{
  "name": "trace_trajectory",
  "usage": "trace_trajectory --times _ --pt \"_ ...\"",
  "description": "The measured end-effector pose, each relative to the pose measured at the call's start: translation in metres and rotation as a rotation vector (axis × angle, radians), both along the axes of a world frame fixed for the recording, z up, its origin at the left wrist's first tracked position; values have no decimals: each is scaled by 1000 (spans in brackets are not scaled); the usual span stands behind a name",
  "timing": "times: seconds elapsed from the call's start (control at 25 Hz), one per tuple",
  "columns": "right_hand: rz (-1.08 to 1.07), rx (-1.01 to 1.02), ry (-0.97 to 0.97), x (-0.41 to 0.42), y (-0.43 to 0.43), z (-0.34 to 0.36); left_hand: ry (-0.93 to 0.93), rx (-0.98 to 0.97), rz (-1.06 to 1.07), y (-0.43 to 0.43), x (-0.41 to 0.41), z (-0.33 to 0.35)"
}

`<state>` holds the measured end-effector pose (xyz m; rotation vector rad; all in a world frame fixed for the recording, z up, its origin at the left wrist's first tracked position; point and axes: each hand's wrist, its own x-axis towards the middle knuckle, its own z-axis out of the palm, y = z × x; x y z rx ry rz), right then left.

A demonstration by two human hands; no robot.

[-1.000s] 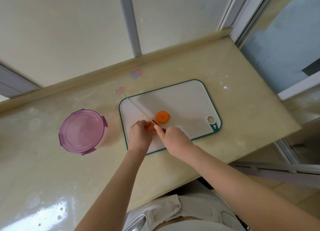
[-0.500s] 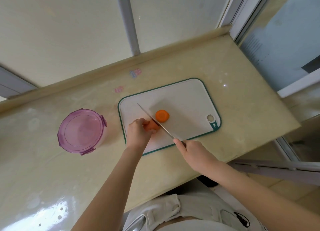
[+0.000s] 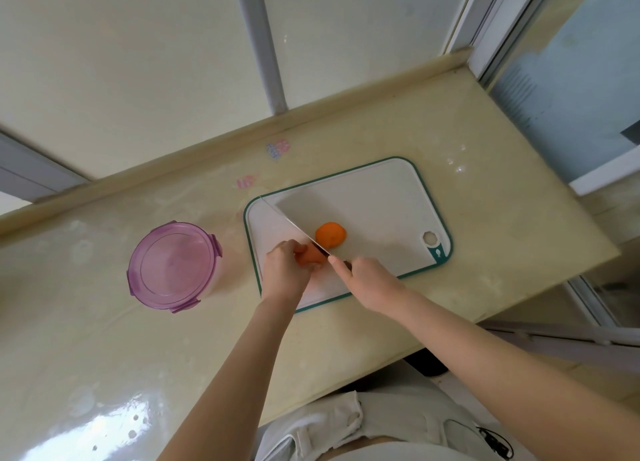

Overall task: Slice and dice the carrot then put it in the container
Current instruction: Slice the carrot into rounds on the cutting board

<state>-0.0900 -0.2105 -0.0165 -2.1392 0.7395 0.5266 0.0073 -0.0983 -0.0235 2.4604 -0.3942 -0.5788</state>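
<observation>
Left hand point(image 3: 284, 273) grips carrot point(image 3: 311, 258), axis left-right; right hand point(image 3: 370, 284) holds knife point(image 3: 294, 225) across.

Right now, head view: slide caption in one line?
Left hand holds carrot on cutting board; right hand slices with knife.

Count-wise I've got two carrot pieces point(image 3: 311, 258) point(image 3: 330, 235), one knife point(image 3: 294, 226), one cutting board point(image 3: 381, 201), one lidded container point(image 3: 173, 265), two little stickers point(image 3: 278, 148) point(image 3: 246, 182), plus my two hands point(image 3: 285, 275) point(image 3: 372, 284).
</observation>
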Motion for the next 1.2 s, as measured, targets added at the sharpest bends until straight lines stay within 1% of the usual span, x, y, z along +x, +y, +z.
trace_trajectory --times 0.16,0.4,0.72,1.0,1.2 --pt "-68 127 9 3 -18 6 3 22 -16 1 0 0" --pt "-158 170 -57 -11 -15 23 1 -11 -9 1 -1 -2" --pt "-67 116 -66 -33 -2 38 -2 -15 3 1 -2 -2" --pt "-55 58 -39 -38 3 42 -25 -9 -6 0 -1 -3" --pt "-50 1 -17 -31 12 38 -1 -15 9 -1 0 -5"
